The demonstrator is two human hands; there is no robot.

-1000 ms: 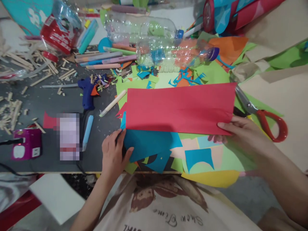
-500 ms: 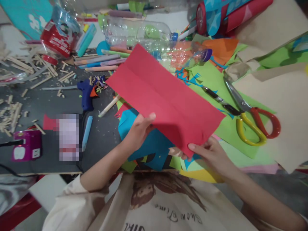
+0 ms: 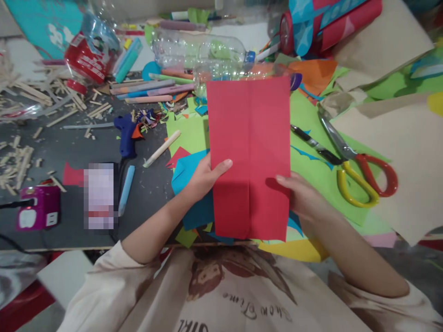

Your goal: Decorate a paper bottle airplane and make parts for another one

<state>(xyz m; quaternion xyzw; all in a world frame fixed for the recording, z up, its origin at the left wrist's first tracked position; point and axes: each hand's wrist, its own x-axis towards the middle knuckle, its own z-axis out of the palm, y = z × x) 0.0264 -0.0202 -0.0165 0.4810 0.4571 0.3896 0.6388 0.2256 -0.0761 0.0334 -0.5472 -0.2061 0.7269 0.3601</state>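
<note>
A red sheet of paper [image 3: 266,124] with a lengthwise crease is held upright-on-end above the cluttered table. My left hand [image 3: 206,177] grips its left edge, thumb on the front face and fingers behind. On the opposite edge my right hand [image 3: 302,193] pinches the sheet the same way, its fingers mostly hidden behind it. Under the left hand lies blue paper [image 3: 197,212]. Green paper [image 3: 304,161] spreads out beneath and right of the sheet, with a black pen [image 3: 316,145] on it. Scissors [image 3: 356,159] with one red and one yellow handle rest farther right.
A blue glue gun [image 3: 126,136] and a light blue marker [image 3: 126,190] lie on the left. Clear plastic bottles [image 3: 204,48], several markers [image 3: 152,87] and wooden stick pieces [image 3: 20,168] cover the back and left. Beige paper [image 3: 398,152] is at the right.
The red paper has turned from a slant to nearly straight, its long sides now pointing away from me. My right hand has moved up slightly along its right edge.
</note>
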